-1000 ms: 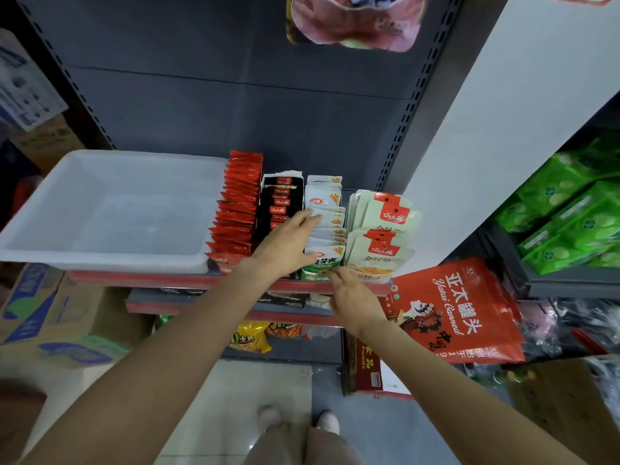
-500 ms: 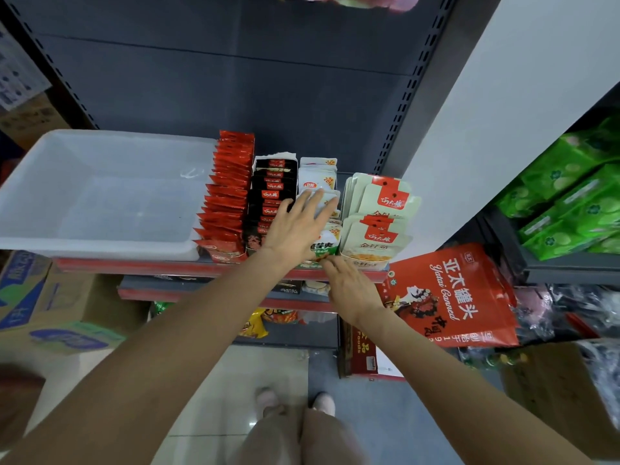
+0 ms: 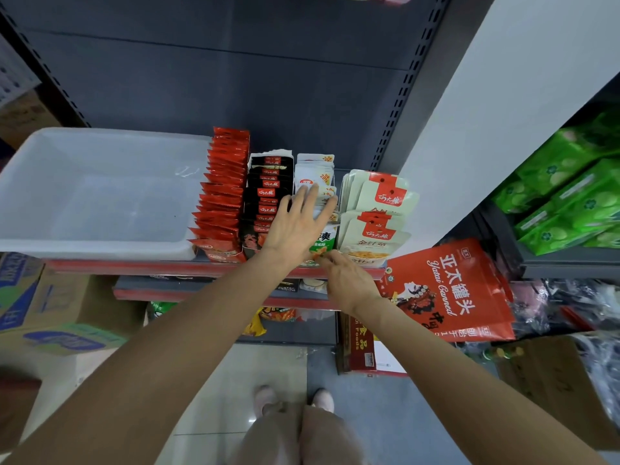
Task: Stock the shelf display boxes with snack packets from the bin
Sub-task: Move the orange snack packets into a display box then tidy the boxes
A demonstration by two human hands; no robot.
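the snack packets stand in upright rows in display boxes on a red-edged shelf: a red row, a black row, a white row and a pale row with red tabs. the left hand lies flat, fingers straight and spread, pressing on top of the white row. the right hand sits at the shelf's front edge, its fingertips pinching the green front of the white row's display box. the translucent white bin rests on the same shelf, touching the red row's left side. behind stands a dark grey back panel with slotted uprights, a white wall to the right. green packs fill the neighbouring shelf, a red bag hangs below, cardboard cartons stand at left on a pale tiled floor.
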